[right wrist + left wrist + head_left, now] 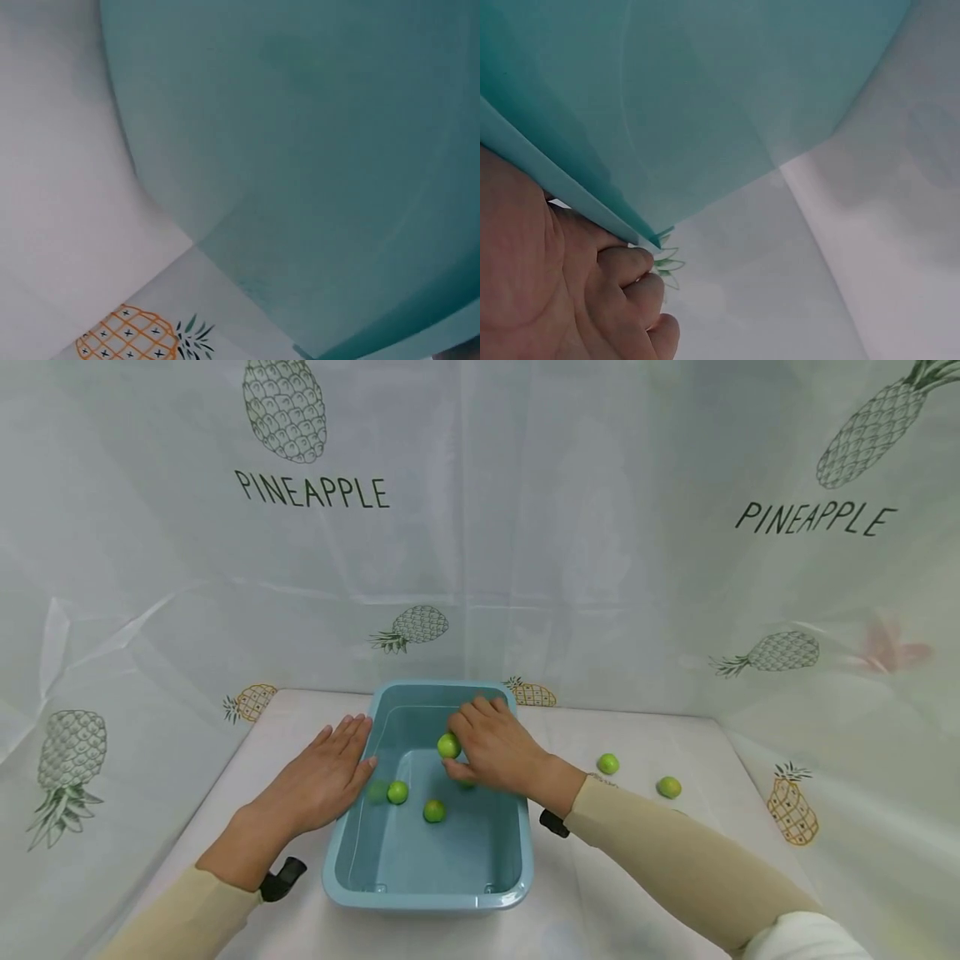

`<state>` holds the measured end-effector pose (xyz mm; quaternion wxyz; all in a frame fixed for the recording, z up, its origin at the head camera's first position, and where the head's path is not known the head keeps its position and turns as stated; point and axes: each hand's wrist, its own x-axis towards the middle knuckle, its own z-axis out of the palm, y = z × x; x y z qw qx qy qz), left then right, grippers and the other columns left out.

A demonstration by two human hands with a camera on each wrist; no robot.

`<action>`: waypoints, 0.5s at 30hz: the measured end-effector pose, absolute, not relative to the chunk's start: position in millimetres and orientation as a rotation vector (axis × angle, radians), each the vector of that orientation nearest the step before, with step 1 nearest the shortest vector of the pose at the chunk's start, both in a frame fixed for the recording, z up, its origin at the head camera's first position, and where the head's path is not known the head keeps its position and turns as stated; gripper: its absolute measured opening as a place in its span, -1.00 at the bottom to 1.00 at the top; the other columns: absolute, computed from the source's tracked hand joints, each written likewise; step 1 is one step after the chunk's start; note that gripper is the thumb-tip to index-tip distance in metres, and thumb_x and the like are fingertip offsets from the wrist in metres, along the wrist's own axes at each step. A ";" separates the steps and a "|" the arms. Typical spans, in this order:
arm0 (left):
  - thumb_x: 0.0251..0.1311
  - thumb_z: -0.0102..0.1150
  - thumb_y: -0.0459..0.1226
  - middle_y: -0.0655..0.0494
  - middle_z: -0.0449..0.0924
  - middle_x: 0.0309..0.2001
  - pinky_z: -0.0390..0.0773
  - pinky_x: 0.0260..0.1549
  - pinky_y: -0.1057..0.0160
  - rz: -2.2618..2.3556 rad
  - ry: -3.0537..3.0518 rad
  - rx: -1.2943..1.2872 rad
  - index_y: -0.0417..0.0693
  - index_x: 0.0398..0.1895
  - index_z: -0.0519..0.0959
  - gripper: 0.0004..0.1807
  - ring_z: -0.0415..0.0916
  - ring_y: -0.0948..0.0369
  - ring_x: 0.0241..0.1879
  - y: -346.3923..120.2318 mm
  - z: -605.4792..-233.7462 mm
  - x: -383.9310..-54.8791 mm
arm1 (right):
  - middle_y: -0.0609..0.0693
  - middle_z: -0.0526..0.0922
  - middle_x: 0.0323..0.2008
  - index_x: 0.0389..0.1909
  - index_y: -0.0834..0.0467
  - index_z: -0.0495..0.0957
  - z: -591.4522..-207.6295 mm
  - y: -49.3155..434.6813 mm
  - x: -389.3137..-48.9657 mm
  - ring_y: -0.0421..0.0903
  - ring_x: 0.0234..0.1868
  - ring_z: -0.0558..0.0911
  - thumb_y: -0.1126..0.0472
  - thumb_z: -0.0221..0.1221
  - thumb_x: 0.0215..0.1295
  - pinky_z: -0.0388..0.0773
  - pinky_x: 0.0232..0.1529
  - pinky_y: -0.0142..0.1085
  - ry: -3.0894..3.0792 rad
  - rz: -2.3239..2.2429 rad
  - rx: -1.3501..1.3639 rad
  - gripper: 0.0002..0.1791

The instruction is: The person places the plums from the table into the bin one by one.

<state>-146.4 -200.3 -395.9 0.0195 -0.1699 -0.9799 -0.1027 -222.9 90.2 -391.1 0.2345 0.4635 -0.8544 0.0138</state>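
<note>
- Behind and around everything, pale sheeting [562,543] printed with pineapples, with the topmost prints cut by the frame edge; at right, a reddish mark [888,647] too blurred to name.
- With the right hand [498,747], pinches the held lime [448,745] between thumb and bent fingers, spread only by the fruit's width, above the inside of the basin [431,902].
- Looks round, glossy and bright yellow-green, with a pale highlight on top; partly tucked behind the fingers.
- Under that same hand, a half-hidden lime [467,785], showing just a sliver.
- With the left hand [322,777], rests nearly straight fingers, set close together, against the basin's left rim; grips nothing.
- On the basin floor, a bright lime [397,792] near the left wall, doubled there by a blurry green reflection, and a duller, yellower lime [433,811] nearer the middle.
- In the right wrist view, blue-green basin wall across most of the frame; of the right hand, only a dark scrap at the lower right corner.
- Right of the basin, on the white tabletop [637,735], a smooth lime [608,763] and a yellowish lime [669,787], just beyond the right sleeve [690,868].
</note>
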 end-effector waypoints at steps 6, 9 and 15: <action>0.67 -0.16 -0.05 -0.31 0.08 0.64 0.05 0.59 -0.31 -0.338 -3.042 -0.527 -0.41 0.64 0.07 -0.27 -0.01 -0.26 0.65 -200.6 -396.6 -146.4 | -0.09 0.52 -0.31 -0.18 0.05 0.55 -399.2 91.2 -222.8 -0.09 -0.26 0.40 -0.18 0.27 0.39 0.31 -0.20 -0.22 -2.393 0.025 1.267 -0.63; 0.67 -0.15 -0.06 -0.31 0.09 0.64 0.06 0.59 -0.31 -0.344 -3.038 -0.526 -0.42 0.63 0.08 -0.27 0.00 -0.26 0.65 -200.2 -396.1 -146.1 | -0.09 0.53 -0.30 -0.18 0.05 0.55 -401.0 91.1 -223.3 -0.10 -0.26 0.40 -0.19 0.26 0.40 0.31 -0.20 -0.23 -2.397 0.011 1.260 -0.63; 0.66 -0.15 -0.05 -0.31 0.10 0.63 0.07 0.59 -0.30 -0.351 -3.030 -0.530 -0.42 0.63 0.09 -0.27 0.01 -0.25 0.64 -199.3 -396.1 -146.1 | -0.07 0.54 -0.31 -0.17 0.08 0.56 -402.1 90.3 -222.7 -0.07 -0.26 0.42 -0.22 0.29 0.37 0.31 -0.21 -0.20 -2.367 -0.050 1.265 -0.57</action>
